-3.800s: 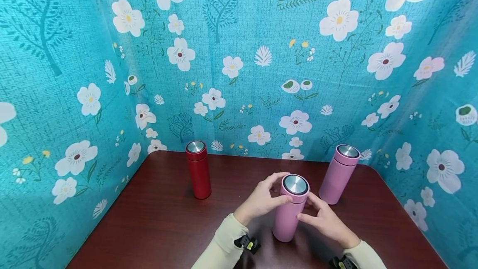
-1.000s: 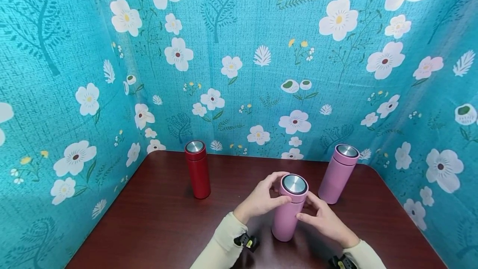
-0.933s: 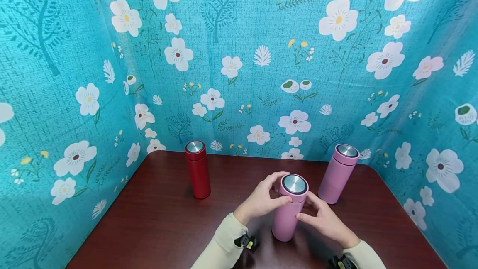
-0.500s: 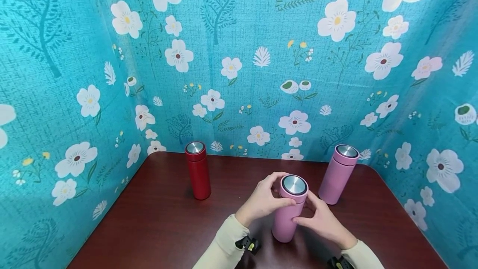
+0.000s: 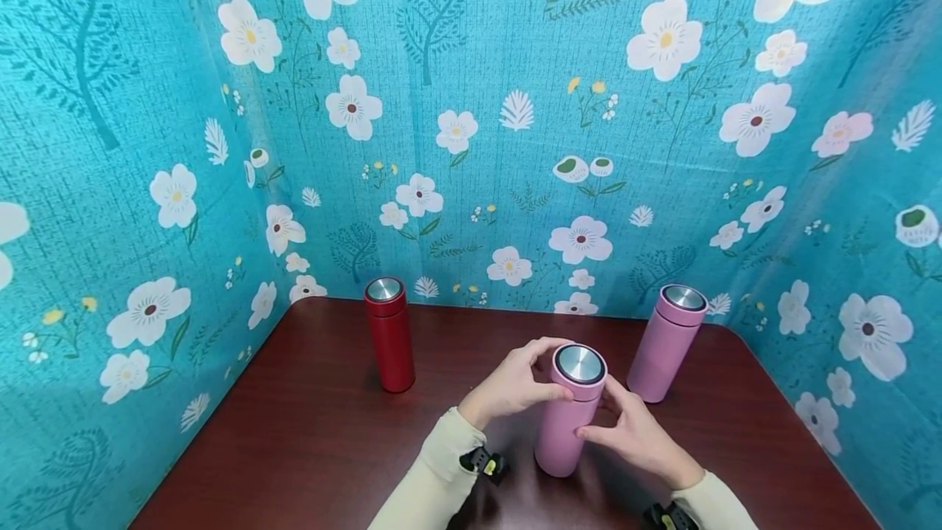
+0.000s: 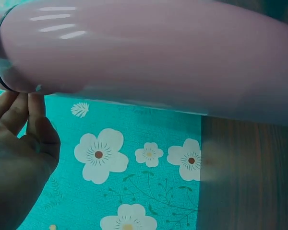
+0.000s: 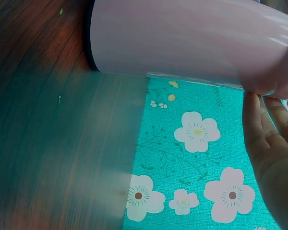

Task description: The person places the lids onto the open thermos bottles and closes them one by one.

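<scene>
A pink thermos bottle (image 5: 565,432) with a round silver-topped lid (image 5: 580,363) stands on the table between my two hands. My left hand (image 5: 509,385) holds it around the lid and neck, its thumb at the seam below the lid. Lower down on the other side, my right hand (image 5: 639,435) grips the body, thumb across the front. The left wrist view shows the bottle's smooth side (image 6: 149,57), with left fingertips at the dark seam ring. In the right wrist view, right fingertips touch the upper body (image 7: 192,38). The far-side fingers are partly hidden behind the bottle.
A red thermos bottle (image 5: 392,342) stands upright at the back left. Another pink thermos bottle (image 5: 666,346) stands at the back right, behind my right hand. The dark wood table (image 5: 309,440) meets a blue flowered curtain (image 5: 486,211) at the back and sides.
My right thumb has slid slightly left and down across the bottle's front. My left wrist has shifted a little left. The bottles stay in place.
</scene>
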`<state>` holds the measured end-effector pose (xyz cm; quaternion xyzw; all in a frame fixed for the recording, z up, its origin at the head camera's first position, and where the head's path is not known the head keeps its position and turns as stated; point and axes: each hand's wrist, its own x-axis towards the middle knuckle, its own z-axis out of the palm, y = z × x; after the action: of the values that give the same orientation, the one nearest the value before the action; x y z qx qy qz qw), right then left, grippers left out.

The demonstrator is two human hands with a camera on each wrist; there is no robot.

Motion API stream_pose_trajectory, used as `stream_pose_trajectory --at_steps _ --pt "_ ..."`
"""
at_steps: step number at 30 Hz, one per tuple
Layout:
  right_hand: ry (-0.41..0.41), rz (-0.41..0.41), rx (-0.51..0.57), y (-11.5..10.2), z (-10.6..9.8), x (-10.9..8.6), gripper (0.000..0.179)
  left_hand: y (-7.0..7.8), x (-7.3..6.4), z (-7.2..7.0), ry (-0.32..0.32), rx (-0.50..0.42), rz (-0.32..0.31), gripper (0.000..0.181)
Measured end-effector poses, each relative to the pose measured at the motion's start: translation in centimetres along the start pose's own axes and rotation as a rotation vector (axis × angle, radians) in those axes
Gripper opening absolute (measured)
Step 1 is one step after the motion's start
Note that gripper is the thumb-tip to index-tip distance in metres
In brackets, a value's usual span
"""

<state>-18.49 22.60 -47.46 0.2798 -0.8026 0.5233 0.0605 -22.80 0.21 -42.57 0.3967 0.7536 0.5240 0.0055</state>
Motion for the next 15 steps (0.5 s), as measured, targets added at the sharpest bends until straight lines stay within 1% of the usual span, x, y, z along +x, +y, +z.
stream_pose_trajectory --at_steps 3,5,9,12,15 --pt "0.001 0.010 0.004 0.1 0.1 0.1 0.075 -0.2 -0.1 0.0 0.003 -0.004 0.019 0.061" --pt "-0.004 0.003 0.008 0.3 0.1 0.1 0.076 -0.1 -0.3 0.2 0.020 -0.015 0.025 0.062" --pt "-0.008 -0.015 0.025 0.3 0.1 0.0 0.077 0.3 -0.7 0.7 0.086 -0.011 0.034 0.063" --pt "-0.001 -0.023 0.025 0.3 0.1 -0.1 0.077 0.6 -0.8 1.1 0.136 -0.003 0.026 0.063" --pt "0.000 -0.031 0.012 0.3 0.1 0.0 0.077 0.7 -0.8 1.3 0.159 -0.009 0.018 0.063"
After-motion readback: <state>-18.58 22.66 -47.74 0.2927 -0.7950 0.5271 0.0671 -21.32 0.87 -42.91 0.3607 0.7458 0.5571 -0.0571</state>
